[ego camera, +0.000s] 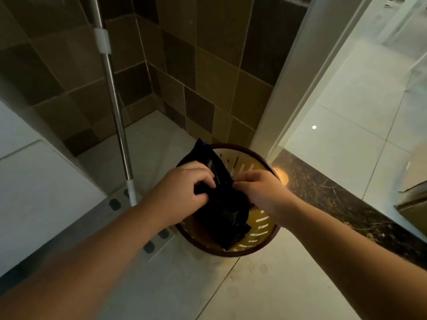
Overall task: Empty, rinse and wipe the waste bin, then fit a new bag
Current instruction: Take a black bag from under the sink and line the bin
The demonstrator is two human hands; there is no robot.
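Note:
A round yellow waste bin (261, 229) with slotted walls and a dark brown rim stands on the floor by the door frame. Over its mouth hangs a crumpled black plastic bag (221, 213), partly folded, with one corner sticking up at the far left. My left hand (184, 192) pinches the bag's left side with curled fingers. My right hand (256, 190) grips the bag's right edge, fingers curled inward. The bin's bottom is hidden behind the bag.
A mop with a metal pole (115, 107) leans against the brown tiled wall, its flat head (147, 222) on the floor left of the bin. A dark marble threshold (335, 195) and white door frame (288, 88) lie to the right. A white fixture (34, 192) stands at left.

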